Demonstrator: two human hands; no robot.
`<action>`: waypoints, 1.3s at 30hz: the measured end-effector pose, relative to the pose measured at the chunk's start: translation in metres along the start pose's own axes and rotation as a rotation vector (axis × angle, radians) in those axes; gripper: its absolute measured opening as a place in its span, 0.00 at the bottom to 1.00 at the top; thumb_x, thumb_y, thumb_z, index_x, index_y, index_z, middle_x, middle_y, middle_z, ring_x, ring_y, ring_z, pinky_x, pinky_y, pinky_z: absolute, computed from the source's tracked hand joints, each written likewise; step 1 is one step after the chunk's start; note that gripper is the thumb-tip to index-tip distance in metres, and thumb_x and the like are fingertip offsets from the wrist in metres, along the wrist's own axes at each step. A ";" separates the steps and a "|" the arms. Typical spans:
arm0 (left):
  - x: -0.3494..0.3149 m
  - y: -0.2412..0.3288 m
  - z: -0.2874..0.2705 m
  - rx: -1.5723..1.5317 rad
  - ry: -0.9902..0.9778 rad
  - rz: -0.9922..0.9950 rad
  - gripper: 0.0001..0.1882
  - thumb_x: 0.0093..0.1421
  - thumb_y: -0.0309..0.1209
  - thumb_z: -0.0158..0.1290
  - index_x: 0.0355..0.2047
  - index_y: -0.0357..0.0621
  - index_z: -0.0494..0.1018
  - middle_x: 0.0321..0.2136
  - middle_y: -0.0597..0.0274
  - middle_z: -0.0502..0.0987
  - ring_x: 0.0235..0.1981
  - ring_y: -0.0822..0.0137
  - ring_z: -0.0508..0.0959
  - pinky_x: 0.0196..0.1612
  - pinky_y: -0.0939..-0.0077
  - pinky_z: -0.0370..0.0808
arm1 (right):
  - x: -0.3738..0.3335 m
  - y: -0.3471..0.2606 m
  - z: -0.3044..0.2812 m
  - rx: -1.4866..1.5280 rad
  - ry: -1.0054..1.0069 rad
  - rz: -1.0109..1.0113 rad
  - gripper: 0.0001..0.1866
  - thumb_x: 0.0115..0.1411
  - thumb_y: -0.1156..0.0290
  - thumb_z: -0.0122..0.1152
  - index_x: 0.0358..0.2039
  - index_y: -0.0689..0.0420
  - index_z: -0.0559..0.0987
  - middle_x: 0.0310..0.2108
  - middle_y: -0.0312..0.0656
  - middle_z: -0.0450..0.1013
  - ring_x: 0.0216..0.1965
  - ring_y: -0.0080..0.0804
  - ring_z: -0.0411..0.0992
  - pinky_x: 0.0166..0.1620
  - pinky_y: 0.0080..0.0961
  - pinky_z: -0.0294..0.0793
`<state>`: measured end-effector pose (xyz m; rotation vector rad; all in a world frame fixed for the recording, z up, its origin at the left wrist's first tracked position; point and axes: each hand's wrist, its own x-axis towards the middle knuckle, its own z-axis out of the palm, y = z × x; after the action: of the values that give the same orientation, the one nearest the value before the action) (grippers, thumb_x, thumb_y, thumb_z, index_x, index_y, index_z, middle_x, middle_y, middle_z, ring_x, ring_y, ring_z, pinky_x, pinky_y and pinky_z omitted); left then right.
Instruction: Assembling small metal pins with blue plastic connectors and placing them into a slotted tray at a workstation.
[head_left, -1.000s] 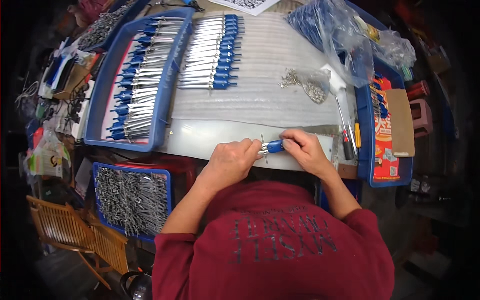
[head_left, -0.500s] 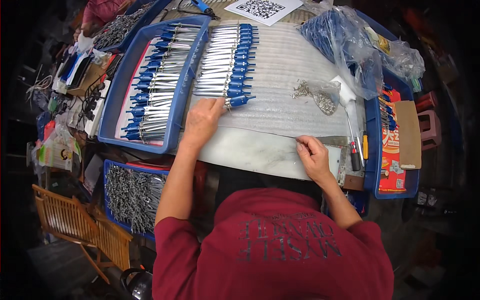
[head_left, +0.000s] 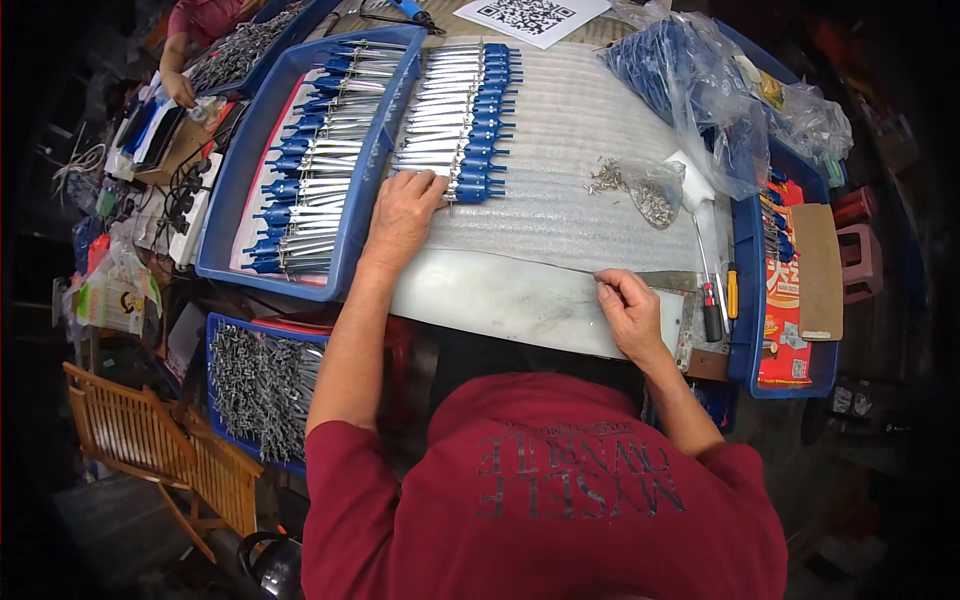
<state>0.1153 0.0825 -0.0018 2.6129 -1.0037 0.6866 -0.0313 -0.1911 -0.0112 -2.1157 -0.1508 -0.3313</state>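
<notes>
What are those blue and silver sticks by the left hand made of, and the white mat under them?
The sticks look like shiny metal blades, since they glint silver, with blue handles that seem to be plastic, matte and even in colour. The left hand rests at the row's near end. The mat looks like ribbed white foam, soft and slightly see-through, though that is uncertain.

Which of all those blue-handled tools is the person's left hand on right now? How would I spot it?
Start at the grey ribbed mat covering the table, where a neat row of blue-handled tools lies beside the big blue tray. The left hand rests at the near end of that row, on the last blue-handled tool, the one closest to the person.
</notes>
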 end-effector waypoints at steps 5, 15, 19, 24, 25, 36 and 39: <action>0.000 0.000 0.000 0.018 -0.025 -0.015 0.14 0.45 0.26 0.51 0.35 0.41 0.69 0.33 0.61 0.71 0.37 0.61 0.69 0.40 0.68 0.65 | 0.000 -0.001 0.000 0.005 0.008 0.010 0.06 0.51 0.76 0.52 0.31 0.63 0.73 0.23 0.37 0.67 0.22 0.20 0.62 0.26 0.16 0.62; -0.013 0.019 -0.022 0.081 0.143 -0.100 0.06 0.46 0.25 0.49 0.28 0.43 0.69 0.28 0.62 0.70 0.33 0.64 0.69 0.34 0.72 0.64 | 0.001 -0.009 0.000 0.038 -0.034 0.061 0.07 0.52 0.75 0.51 0.32 0.64 0.73 0.24 0.38 0.68 0.24 0.20 0.63 0.29 0.16 0.63; -0.034 0.031 -0.053 -0.050 0.231 -0.193 0.06 0.43 0.22 0.52 0.24 0.41 0.68 0.26 0.60 0.69 0.30 0.60 0.69 0.32 0.70 0.65 | -0.001 -0.002 -0.001 0.053 -0.040 0.073 0.08 0.52 0.75 0.51 0.33 0.64 0.73 0.25 0.37 0.68 0.26 0.19 0.63 0.31 0.15 0.63; -0.062 0.022 -0.101 -0.045 0.316 -0.278 0.06 0.45 0.21 0.51 0.25 0.38 0.67 0.26 0.56 0.69 0.30 0.56 0.69 0.33 0.68 0.67 | -0.005 0.010 -0.001 0.072 -0.028 0.100 0.07 0.54 0.75 0.51 0.33 0.64 0.73 0.27 0.33 0.67 0.28 0.16 0.62 0.33 0.13 0.62; -0.067 0.015 -0.109 -0.008 0.331 -0.285 0.06 0.45 0.21 0.51 0.25 0.38 0.67 0.27 0.56 0.70 0.30 0.55 0.69 0.33 0.68 0.67 | -0.006 0.011 -0.001 0.060 -0.018 0.095 0.07 0.54 0.75 0.51 0.33 0.64 0.73 0.27 0.32 0.67 0.28 0.16 0.62 0.33 0.12 0.62; -0.128 -0.073 -0.165 0.318 0.190 -0.567 0.07 0.48 0.26 0.50 0.28 0.37 0.69 0.26 0.53 0.71 0.31 0.55 0.71 0.34 0.69 0.67 | -0.009 0.014 0.000 0.123 -0.059 0.117 0.09 0.55 0.76 0.48 0.36 0.64 0.71 0.32 0.35 0.68 0.35 0.18 0.64 0.40 0.13 0.61; -0.164 -0.069 -0.171 0.333 0.178 -0.620 0.08 0.49 0.26 0.50 0.29 0.37 0.68 0.26 0.53 0.71 0.30 0.56 0.72 0.34 0.70 0.68 | -0.008 0.015 0.000 0.159 -0.064 0.134 0.09 0.56 0.76 0.48 0.37 0.65 0.71 0.33 0.36 0.68 0.36 0.19 0.64 0.41 0.14 0.61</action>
<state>-0.0014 0.2919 0.0553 2.8342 -0.0022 0.9478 -0.0352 -0.1990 -0.0252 -1.9678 -0.0698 -0.1671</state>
